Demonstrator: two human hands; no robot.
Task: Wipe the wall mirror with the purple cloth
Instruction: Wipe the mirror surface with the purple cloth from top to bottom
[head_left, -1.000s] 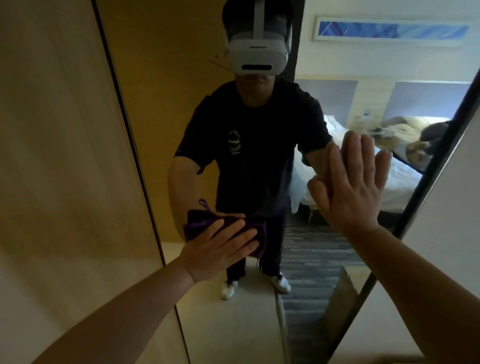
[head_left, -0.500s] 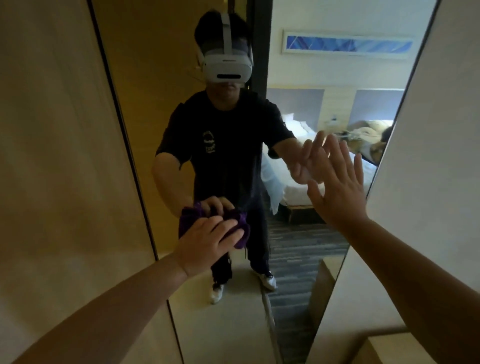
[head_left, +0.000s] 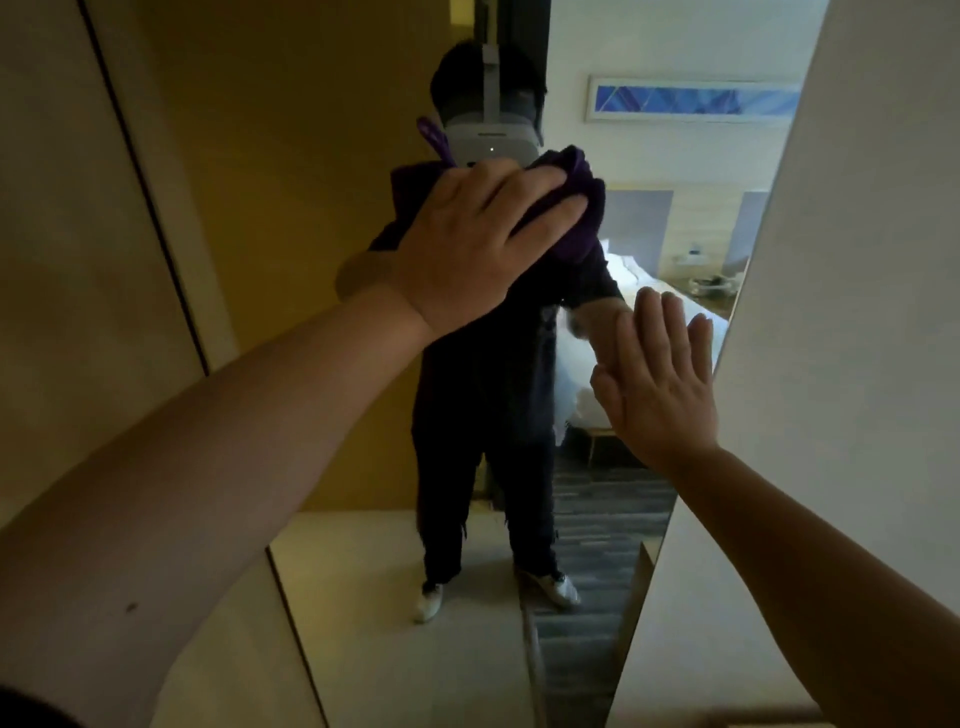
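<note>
Head view: the left hand has climbed from about 7 o'clock, low on the tall frameless wall mirror, to roughly 12 o'clock, and now lies with fingers nearly straight and spread, flat over the bunched purple microfibre cloth, pressing it to the glass. The cloth sits high on the mirror, with a purple loop sticking out at its 10 o'clock. The right hand stays open, palm flat and holding nothing, at about 3 o'clock against or just off the glass near the mirror's right edge; contact cannot be told. This upward sweep suggests wiping is under way, with the upper glass being covered and the right-hand strip probably still to do.
</note>
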